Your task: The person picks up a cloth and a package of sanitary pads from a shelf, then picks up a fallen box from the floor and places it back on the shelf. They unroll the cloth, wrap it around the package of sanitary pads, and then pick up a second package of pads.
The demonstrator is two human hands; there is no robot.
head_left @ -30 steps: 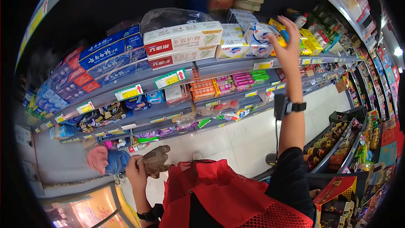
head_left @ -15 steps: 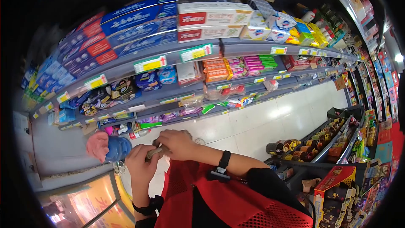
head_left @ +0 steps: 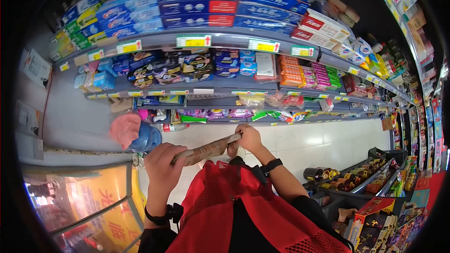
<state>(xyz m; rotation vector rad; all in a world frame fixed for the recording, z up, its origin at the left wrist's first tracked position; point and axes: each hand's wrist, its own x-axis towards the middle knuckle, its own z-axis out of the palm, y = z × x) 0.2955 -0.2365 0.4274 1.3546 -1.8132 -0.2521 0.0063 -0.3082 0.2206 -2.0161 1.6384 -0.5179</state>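
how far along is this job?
Looks done: boxes stacked on the upper shelf. In hand: brown cloth, stretched between left hand and right hand. Left: cloth not yet put down; can't tell whether any wiping remains.

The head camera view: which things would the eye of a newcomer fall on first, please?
Probably the bright red vest at the bottom centre, and just above it the brown cloth held between the left hand and right hand. Next come the blue and red boxes stacked on the upper shelf, and the pink cloth beside a blue bottle at the left.
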